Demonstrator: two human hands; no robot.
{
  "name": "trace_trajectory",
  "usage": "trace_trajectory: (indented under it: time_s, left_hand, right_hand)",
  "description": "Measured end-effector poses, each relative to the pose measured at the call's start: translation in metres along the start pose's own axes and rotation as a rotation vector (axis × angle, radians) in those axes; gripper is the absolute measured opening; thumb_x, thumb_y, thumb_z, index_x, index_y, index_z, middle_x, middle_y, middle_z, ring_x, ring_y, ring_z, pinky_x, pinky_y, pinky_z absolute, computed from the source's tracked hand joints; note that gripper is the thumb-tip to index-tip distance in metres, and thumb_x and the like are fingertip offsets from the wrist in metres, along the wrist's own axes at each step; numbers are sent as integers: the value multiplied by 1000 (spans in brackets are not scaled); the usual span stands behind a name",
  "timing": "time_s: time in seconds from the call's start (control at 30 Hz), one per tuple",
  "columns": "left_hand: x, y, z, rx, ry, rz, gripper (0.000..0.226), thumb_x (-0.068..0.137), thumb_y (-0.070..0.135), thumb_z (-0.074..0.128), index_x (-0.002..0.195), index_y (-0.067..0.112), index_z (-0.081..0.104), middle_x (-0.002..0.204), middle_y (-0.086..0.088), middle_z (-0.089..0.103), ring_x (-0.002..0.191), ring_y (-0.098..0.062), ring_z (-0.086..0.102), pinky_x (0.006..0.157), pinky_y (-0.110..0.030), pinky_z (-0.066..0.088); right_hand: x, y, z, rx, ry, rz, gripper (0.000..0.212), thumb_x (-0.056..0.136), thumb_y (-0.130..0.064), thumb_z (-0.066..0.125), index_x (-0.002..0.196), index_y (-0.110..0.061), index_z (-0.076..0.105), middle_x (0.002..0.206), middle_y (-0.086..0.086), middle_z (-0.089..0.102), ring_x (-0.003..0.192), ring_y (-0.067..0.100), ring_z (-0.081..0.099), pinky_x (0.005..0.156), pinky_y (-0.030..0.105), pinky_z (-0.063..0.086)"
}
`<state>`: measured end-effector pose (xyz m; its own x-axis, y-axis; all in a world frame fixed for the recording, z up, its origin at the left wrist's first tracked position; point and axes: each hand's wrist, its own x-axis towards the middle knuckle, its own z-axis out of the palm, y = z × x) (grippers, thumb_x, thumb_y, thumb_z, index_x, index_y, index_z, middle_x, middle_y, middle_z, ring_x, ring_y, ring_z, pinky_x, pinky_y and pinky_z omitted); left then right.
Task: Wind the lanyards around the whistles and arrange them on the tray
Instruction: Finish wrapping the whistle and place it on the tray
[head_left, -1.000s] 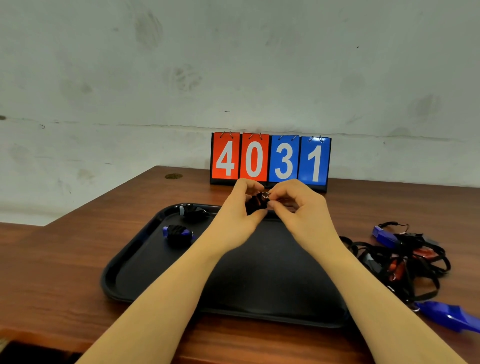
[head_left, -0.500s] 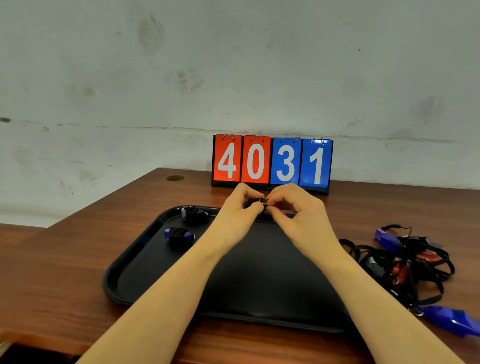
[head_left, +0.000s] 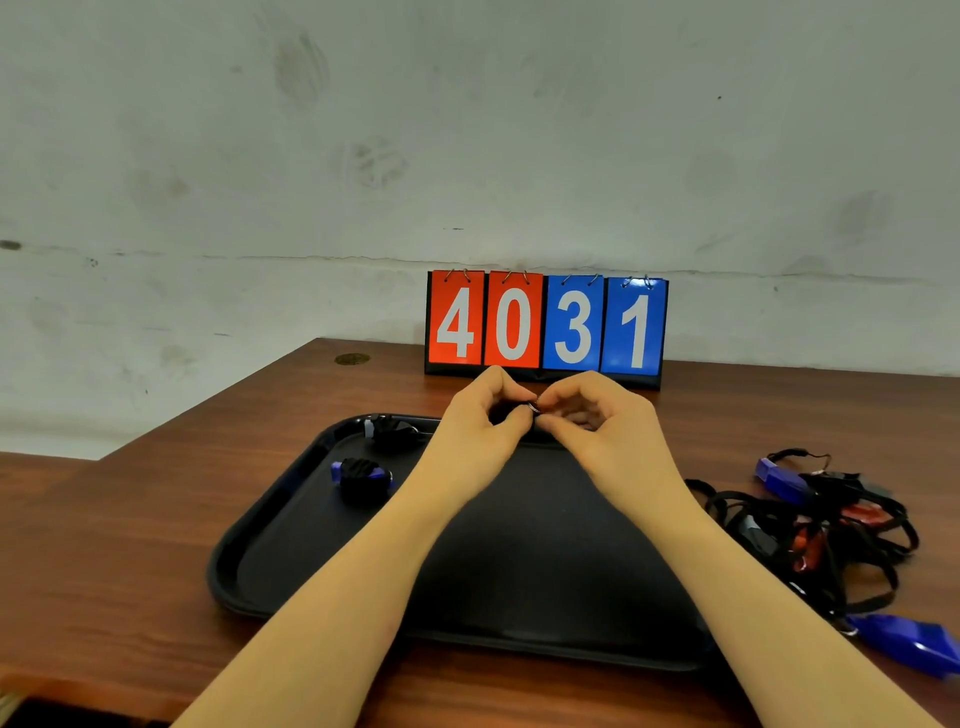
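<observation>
We are on the third whistle (head_left: 506, 414). Our left hand (head_left: 475, 434) curls round it above the tray's (head_left: 270, 525) far edge, so that only a dark sliver shows between the fingers. Our right hand (head_left: 597, 421) pinches thumb and forefinger on the small metal ring (head_left: 533, 407) at its end. We judge the winding to be almost finished, with the ring end now being tucked or tightened. How many turns are on it we cannot tell, since the hands hide the bundle.

The next move, as we see it, calls for keeping the left grip firm while the loose end is fixed, so the turns do not spring off. Then the bundle should go down on the tray beside the others, probably along the far edge to continue the row.

Counting: two wound whistles lie on the tray. One (head_left: 392, 430) is in the far left corner and a blue one (head_left: 362, 475) sits just nearer us along the left side. One is in our hands. On the table (head_left: 130, 545) to the right of the tray lies a tangle (head_left: 810, 535) of black lanyards. Two blue whistles show clearly, one (head_left: 782, 475) at its far side and one (head_left: 904, 642) at its near side. Some red and dark pieces lie inside it, and we cannot count them surely. One scoreboard (head_left: 545, 325) reading 4031 stands at the table's far edge.
</observation>
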<state>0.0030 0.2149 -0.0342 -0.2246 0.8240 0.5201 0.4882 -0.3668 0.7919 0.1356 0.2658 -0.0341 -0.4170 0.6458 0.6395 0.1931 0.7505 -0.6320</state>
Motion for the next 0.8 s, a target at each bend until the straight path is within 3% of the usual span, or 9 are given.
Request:
trace_trajectory:
  time_s: [0.07, 0.2, 0.4, 0.5, 0.57, 0.67, 0.8]
  left_hand:
    - [-1, 0, -1, 44, -10, 27, 10, 89, 11, 55, 90, 21, 55, 91, 12, 60, 92, 0, 56, 74, -2, 42]
    - [-2, 0, -1, 65, -35, 34, 10, 90, 12, 54, 90, 22, 54, 93, 10, 60, 92, -1, 56, 74, -8, 43]
    - [-4, 3, 1, 51, -123, -5, 10, 93, 12, 49, 97, 20, 52, 94, 11, 59, 90, 2, 55, 74, -3, 42]
    - [-5, 4, 1, 28, -161, -42, 22, 90, 7, 50, 106, 22, 48, 100, 14, 55, 93, 4, 53, 74, -8, 42]
    - [-6, 4, 2, 76, -196, -31, 35, 86, 6, 56, 112, 24, 42, 106, 15, 50, 97, 5, 51, 73, -4, 41]
    - [-7, 3, 3, 158, -141, 14, 37, 85, 11, 62, 113, 25, 43, 112, 12, 52, 101, 2, 51, 75, -4, 41]
    - [-7, 2, 2, 206, -41, 81, 30, 82, 14, 67, 105, 26, 51, 106, 14, 56, 97, 3, 53, 78, -5, 41]
  right_hand:
    - [0, 0, -1, -5, -4, 5, 14, 80, -10, 68, 89, -19, 64, 87, -10, 63, 86, 3, 60, 78, 11, 48]
    - [-1, -2, -2, -54, 1, -22, 13, 80, -9, 68, 86, -20, 63, 84, -12, 61, 83, 2, 59, 76, 10, 47]
    - [-2, -2, -3, -148, -28, -39, 15, 80, -6, 66, 84, -19, 57, 81, -9, 56, 75, 7, 55, 71, 12, 46]
    - [0, -3, -3, -160, -12, -23, 16, 80, -5, 64, 84, -18, 55, 79, -9, 54, 72, 7, 53, 70, 12, 44]
    - [0, -3, -4, -149, 15, -21, 17, 79, -4, 64, 82, -17, 54, 77, -9, 53, 69, 6, 52, 69, 11, 44]
    - [1, -4, -6, -140, 46, -8, 17, 79, -4, 65, 82, -17, 54, 76, -8, 53, 68, 5, 51, 67, 8, 44]
    - [2, -1, -6, -163, 61, 7, 16, 79, -5, 65, 82, -16, 54, 75, -7, 53, 67, 5, 50, 64, 6, 43]
